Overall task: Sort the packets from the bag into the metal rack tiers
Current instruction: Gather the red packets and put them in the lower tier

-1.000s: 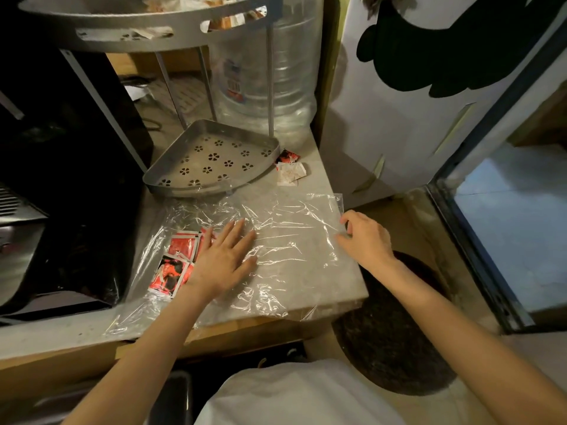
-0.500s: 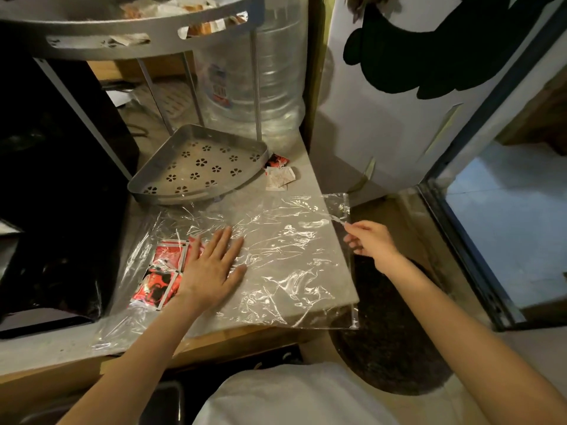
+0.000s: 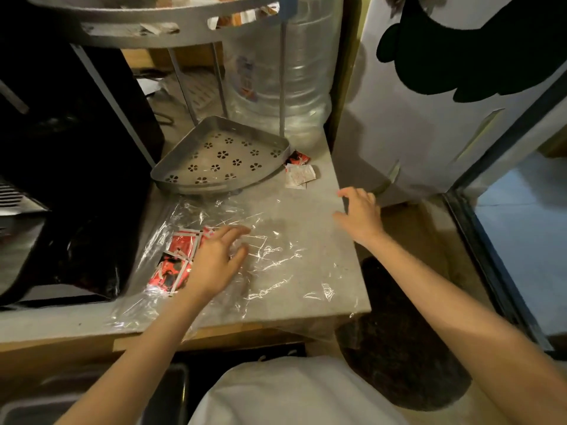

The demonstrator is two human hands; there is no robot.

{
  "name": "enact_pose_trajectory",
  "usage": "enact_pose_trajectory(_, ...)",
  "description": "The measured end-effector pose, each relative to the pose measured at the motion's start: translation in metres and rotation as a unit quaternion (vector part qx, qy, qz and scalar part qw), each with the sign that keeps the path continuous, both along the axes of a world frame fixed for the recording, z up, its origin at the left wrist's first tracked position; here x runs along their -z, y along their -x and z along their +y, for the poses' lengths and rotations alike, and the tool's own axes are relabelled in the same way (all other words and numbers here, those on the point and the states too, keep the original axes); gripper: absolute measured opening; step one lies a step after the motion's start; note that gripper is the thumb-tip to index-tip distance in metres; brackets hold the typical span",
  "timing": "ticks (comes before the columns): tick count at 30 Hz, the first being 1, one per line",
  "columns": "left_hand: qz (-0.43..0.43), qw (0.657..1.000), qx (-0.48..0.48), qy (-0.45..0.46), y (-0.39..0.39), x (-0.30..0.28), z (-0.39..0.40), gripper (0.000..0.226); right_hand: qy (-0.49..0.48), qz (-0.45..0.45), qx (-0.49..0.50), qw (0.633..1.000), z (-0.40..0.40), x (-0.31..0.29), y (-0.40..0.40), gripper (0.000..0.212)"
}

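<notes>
A clear plastic bag [image 3: 276, 259] lies flat on the grey counter [image 3: 325, 191]. Several red packets [image 3: 173, 263] sit inside its left end. My left hand [image 3: 216, 260] rests on the bag beside those packets, its fingers loosely bent and holding nothing that I can see. My right hand [image 3: 360, 216] hovers at the counter's right edge with fingers spread and empty. The metal rack's lower tier [image 3: 214, 187], a perforated corner tray, holds nothing. The upper tier [image 3: 147, 30] at the top of the view holds several packets. A red packet [image 3: 298, 157] and a white packet [image 3: 300, 177] lie loose beside the lower tier.
A big clear water jug [image 3: 285, 78] stands behind the rack. A black appliance [image 3: 70, 167] fills the left side. A white panel with a black shape [image 3: 435, 96] rises on the right. A dark mat [image 3: 399, 338] lies on the floor below the counter's right edge.
My right hand has let go of the bag's right edge and moved up and inward to the counter's edge. My left hand's fingers went from flat to loosely bent. The bag settled leftward.
</notes>
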State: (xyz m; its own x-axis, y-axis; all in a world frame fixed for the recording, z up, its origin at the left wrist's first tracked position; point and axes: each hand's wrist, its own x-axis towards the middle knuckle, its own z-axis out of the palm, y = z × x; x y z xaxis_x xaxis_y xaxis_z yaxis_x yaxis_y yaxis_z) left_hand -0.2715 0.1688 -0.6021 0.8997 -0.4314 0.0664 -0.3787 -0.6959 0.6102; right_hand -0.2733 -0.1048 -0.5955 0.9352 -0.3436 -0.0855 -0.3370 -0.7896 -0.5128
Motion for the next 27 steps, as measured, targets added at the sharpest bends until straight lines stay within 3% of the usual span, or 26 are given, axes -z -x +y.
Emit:
enact_pose_trajectory(2, 0.099, 0.99, -0.046, 0.093, 0.007, -0.011, -0.002, 0.023, 0.013, 0.021, -0.086, 0.996, 0.019, -0.006, -0.016, 0.051)
enact_pose_trajectory(6, 0.308, 0.909, -0.149, 0.237, 0.019, -0.024, 0.011, 0.023, -0.006, 0.046, -0.212, 0.976, 0.054, -0.008, -0.044, 0.061)
enact_pose_trajectory(8, 0.27, 0.924, -0.185, 0.199, 0.025, -0.026, 0.019, 0.024, 0.003, 0.049, -0.252, 0.966, 0.069, -0.008, -0.058, 0.067)
enact_pose_trajectory(10, 0.145, 0.962, -0.217, 0.081, 0.031, -0.022, 0.026, 0.03, 0.009, 0.047, -0.273, 0.961, 0.083, -0.007, -0.068, 0.073)
enact_pose_trajectory(13, 0.016, 0.951, -0.3, -0.068, 0.037, -0.016, 0.037, 0.05, -0.011, 0.059, -0.26, 0.964, 0.098, -0.002, -0.08, 0.084)
enact_pose_trajectory(16, 0.072, 0.919, -0.353, -0.162, 0.038, -0.006, 0.045, 0.069, -0.049, 0.043, -0.209, 0.976, 0.107, 0.004, -0.089, 0.082)
enact_pose_trajectory(20, 0.114, 0.895, -0.4, -0.163, 0.033, 0.0, 0.048, 0.076, -0.11, 0.024, -0.185, 0.976, 0.116, 0.002, -0.095, 0.06)
enact_pose_trajectory(24, 0.15, 0.892, -0.388, -0.176, 0.021, 0.0, 0.062, 0.083, -0.196, 0.032, -0.197, 0.96, 0.119, -0.003, -0.098, 0.037)
enact_pose_trajectory(26, 0.163, 0.901, -0.368, -0.161, 0.015, -0.004, 0.066, 0.076, -0.217, 0.052, -0.204, 0.953, 0.12, -0.009, -0.1, 0.012)
enact_pose_trajectory(27, 0.178, 0.906, -0.355, -0.145, 0.013, -0.007, 0.068, 0.069, -0.227, 0.062, -0.203, 0.95, 0.12, -0.012, -0.1, 0.01)
